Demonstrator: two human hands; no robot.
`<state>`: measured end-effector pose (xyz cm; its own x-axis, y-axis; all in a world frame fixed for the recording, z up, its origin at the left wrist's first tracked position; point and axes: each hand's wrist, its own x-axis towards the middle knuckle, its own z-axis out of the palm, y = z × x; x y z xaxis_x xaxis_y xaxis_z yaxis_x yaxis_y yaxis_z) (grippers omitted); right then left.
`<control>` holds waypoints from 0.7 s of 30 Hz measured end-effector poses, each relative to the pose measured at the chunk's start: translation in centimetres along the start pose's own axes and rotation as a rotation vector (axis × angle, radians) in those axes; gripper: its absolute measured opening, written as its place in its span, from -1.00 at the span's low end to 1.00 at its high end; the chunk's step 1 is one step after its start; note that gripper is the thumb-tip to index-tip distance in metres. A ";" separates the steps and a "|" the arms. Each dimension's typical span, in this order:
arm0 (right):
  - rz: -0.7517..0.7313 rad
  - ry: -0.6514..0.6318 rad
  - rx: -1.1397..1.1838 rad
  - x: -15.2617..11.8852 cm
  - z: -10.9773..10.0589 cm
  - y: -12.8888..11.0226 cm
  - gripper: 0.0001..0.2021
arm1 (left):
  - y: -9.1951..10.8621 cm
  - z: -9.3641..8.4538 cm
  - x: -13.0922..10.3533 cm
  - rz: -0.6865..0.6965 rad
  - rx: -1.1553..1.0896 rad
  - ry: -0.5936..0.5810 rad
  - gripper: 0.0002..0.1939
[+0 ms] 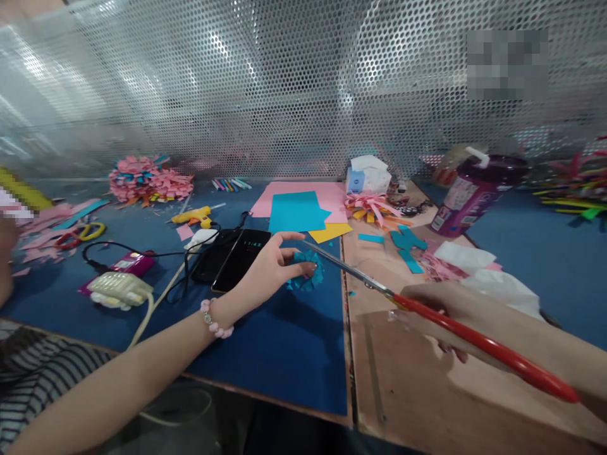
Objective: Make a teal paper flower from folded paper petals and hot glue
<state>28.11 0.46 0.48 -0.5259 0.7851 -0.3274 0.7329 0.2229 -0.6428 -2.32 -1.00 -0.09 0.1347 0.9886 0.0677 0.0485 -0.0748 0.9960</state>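
My left hand pinches a fringed blue paper flower between thumb and fingers, a little above the blue tabletop. Its index finger stretches out over the flower, close to a metal blade tip. That blade belongs to scissors with a red handle, seen almost edge-on, which my right hand grips. The scissors point left toward the flower, and their blades look closed. Part of my right hand is hidden behind the handle. Blue paper strips lie beyond it on the wooden board.
Blue sheet and pink sheet lie ahead. Left are a phone, cables, a yellow glue gun, a power strip, other scissors and a person's striped clothing. A purple cup and tissue box stand right.
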 end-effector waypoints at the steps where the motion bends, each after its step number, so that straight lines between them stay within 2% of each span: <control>1: 0.018 -0.026 0.000 -0.1 0.0 -0.2 -0.79 | 0.0 0.0 0.0 0.006 0.006 -0.002 -0.38; 6: -0.042 0.028 -0.020 -0.5 0.3 -1.1 -0.82 | 0.0 0.2 -0.2 0.031 0.012 -0.007 -0.34; 16: -0.054 0.003 -0.050 0.1 0.3 0.3 -0.78 | 0.0 0.3 -0.4 0.063 0.039 -0.025 -0.36; 21: -0.061 -0.005 -0.068 0.0 0.2 -0.1 -0.83 | 0.1 0.3 -0.4 0.056 0.025 -0.022 -0.34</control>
<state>27.94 0.35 0.41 -0.5723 0.7661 -0.2926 0.7272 0.3091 -0.6129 -2.09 -1.46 -0.08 0.1600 0.9796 0.1213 0.0647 -0.1330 0.9890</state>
